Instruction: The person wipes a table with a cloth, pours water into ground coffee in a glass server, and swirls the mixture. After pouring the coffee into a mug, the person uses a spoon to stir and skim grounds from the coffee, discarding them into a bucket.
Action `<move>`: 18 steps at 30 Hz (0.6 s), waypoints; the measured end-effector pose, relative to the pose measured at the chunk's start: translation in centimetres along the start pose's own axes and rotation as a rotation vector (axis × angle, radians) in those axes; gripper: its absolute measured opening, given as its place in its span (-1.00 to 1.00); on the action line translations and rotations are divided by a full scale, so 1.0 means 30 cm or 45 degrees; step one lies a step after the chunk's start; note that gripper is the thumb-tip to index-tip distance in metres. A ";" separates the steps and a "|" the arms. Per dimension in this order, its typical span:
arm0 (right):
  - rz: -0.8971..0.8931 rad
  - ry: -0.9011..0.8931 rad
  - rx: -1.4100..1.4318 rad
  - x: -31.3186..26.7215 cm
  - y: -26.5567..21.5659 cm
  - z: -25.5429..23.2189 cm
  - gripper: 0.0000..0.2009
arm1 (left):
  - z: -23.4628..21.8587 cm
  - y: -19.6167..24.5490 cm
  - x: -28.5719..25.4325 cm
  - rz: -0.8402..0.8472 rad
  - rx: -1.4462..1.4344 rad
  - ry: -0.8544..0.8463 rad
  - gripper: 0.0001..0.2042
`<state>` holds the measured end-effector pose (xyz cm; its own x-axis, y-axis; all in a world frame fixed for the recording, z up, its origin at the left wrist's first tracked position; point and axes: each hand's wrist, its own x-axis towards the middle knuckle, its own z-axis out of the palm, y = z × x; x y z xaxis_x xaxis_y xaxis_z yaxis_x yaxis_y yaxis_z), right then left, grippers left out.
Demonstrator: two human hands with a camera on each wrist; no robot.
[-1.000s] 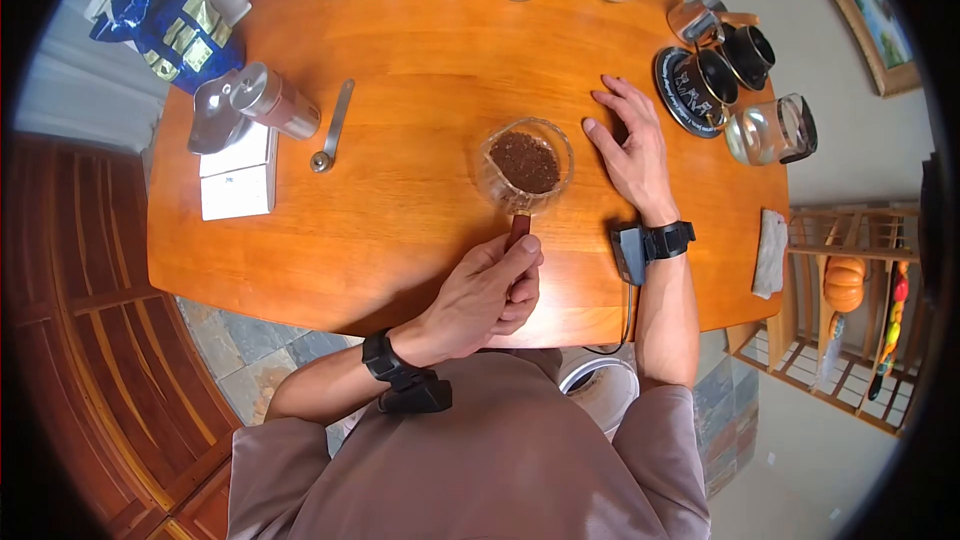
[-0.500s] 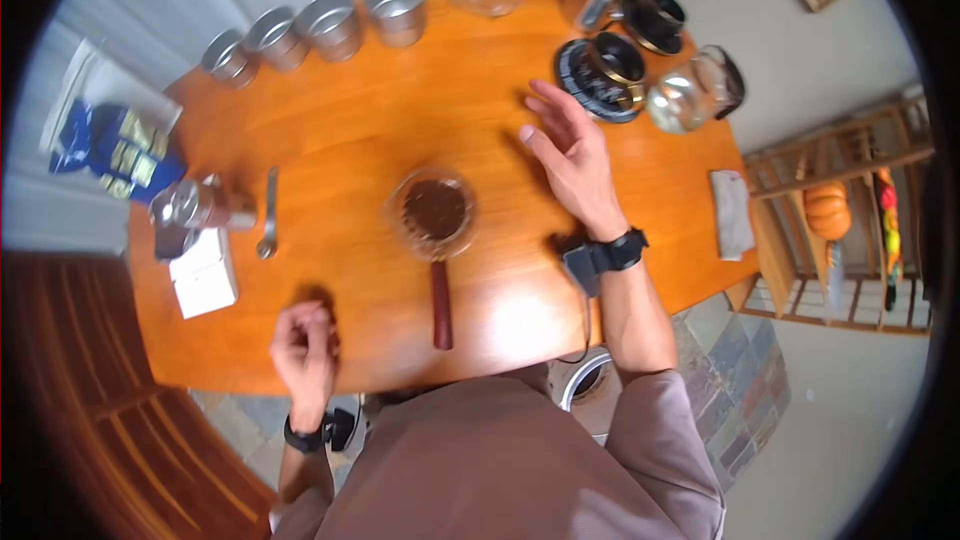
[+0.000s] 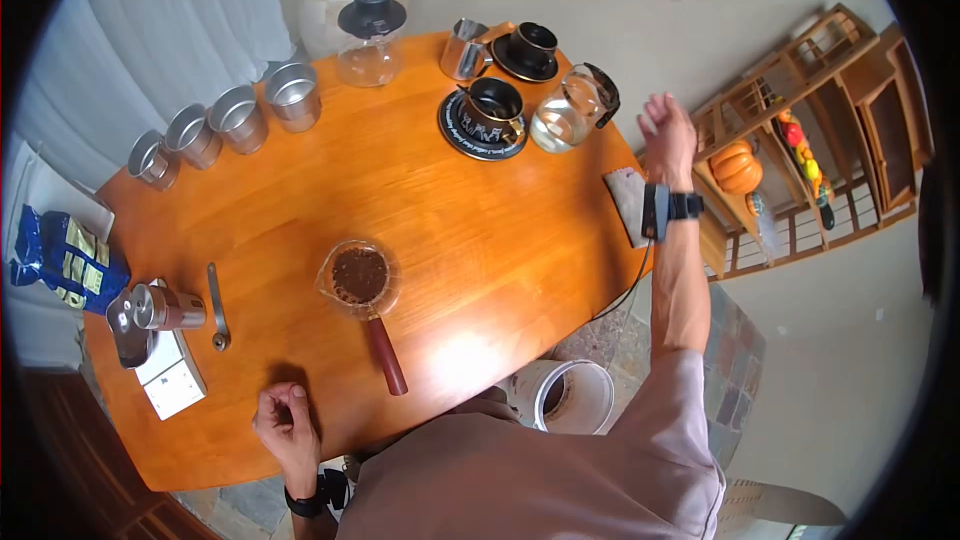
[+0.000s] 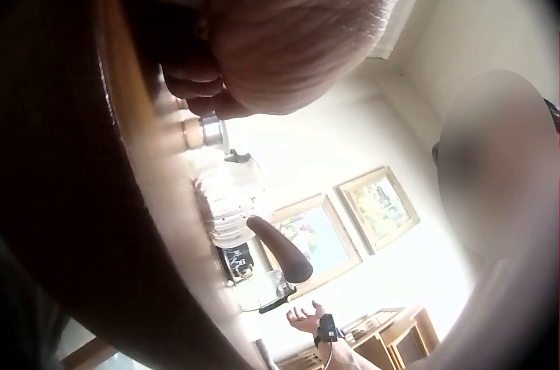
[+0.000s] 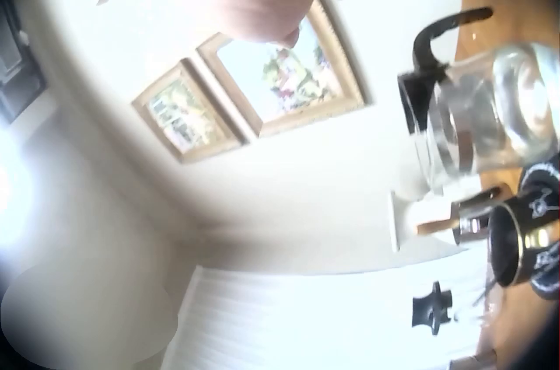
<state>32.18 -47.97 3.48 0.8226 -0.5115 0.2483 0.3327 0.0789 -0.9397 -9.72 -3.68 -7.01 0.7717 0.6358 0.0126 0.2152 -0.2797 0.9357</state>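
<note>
Well, my right hand (image 3: 668, 137) is hovering, fingers apart.
A clear glass carafe (image 3: 563, 122) is standing left, black handle (image 5: 425, 48) facing it.

The wooden surface (image 3: 450, 220) carries a handled glass bowl (image 3: 328, 285). Left of the bowl lie a long spoon (image 3: 217, 310) and white scale (image 3: 174, 386); beyond it, four metal cups (image 3: 238, 122); farther right, a glass pitcher (image 3: 562, 120) and grey cloth (image 3: 628, 205).
</note>
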 end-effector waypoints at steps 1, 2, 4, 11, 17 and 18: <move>0.240 -0.108 -0.024 0.069 0.047 -0.030 -0.68 | 0.000 0.006 -0.001 0.009 -0.005 -0.008 -0.85; 0.482 -0.210 -0.048 0.117 0.090 -0.054 -0.74 | -0.002 0.016 -0.005 -0.008 -0.001 -0.010 -0.85; 0.608 -0.200 -0.139 0.143 0.157 -0.047 -0.74 | 0.002 0.018 0.002 -0.002 -0.011 -0.046 -0.85; 0.400 -0.319 -0.357 0.019 0.212 0.067 -0.44 | 0.007 -0.025 -0.002 0.157 -0.039 0.068 -0.87; 0.324 -0.290 -0.256 -0.037 0.234 0.070 -0.40 | 0.018 -0.015 0.003 0.197 -0.078 0.050 -0.87; 0.353 -0.269 -0.159 -0.052 0.215 0.076 -0.44 | 0.015 -0.012 0.003 0.199 -0.071 0.060 -0.87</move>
<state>34.10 -44.72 -2.44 0.9551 -0.2960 0.0107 0.0354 0.0782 -0.9963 -9.46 -3.85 -7.49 0.7642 0.6209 0.1746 0.0604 -0.3385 0.9390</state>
